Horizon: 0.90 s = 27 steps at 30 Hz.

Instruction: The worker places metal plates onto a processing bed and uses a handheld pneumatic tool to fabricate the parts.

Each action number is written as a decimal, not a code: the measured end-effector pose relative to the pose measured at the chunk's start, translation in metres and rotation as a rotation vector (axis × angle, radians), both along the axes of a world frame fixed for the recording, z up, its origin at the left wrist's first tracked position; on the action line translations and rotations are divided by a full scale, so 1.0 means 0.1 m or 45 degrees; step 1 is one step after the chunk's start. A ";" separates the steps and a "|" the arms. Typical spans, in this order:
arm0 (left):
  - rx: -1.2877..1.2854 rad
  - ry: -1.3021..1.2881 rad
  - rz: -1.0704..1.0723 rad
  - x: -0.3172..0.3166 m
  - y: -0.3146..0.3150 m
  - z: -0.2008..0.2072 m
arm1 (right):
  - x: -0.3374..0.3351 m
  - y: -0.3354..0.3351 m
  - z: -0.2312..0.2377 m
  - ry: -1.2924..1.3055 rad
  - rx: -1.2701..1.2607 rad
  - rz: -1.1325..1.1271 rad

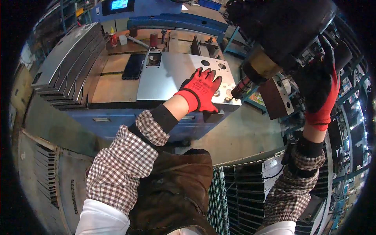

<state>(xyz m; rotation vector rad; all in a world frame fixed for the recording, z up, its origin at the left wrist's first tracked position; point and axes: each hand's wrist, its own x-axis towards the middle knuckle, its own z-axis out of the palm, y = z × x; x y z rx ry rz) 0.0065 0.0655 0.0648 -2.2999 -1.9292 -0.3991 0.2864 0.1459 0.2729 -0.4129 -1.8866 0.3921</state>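
Note:
A flat silver sheet-metal panel [158, 84] with round and square cutouts lies on the workbench. My left hand [201, 88], in a red glove with black fingertips, presses flat on its right part with fingers spread. Just right of that hand, the spindle tip [239, 88] of a big dark machine head [290, 25] comes down at the panel's right corner. My right hand [323, 92], in a red and black glove, is raised at the right side of the head. Its fingers close around a black handle there, with one finger stretched upward; dark shadow hides part of the grip.
Several bent metal panels [72, 64] stand stacked at the left of the bench. A black phone [134, 66] lies beside the panel. Behind are a red bottle [113, 38] and metal fittings. A brown block-like part [276, 98] with holes hangs right; slatted racks [244, 196] stand below.

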 end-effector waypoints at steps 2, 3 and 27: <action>-0.007 0.008 0.001 0.01 0.00 0.01 | -0.02 -0.04 0.03 -0.046 0.037 -0.015; -0.010 0.013 0.002 0.01 0.00 0.01 | -0.04 -0.08 0.03 -0.064 0.081 -0.029; 0.012 -0.010 0.009 -0.02 0.00 -0.03 | 0.09 -0.02 -0.04 -0.101 0.091 -0.057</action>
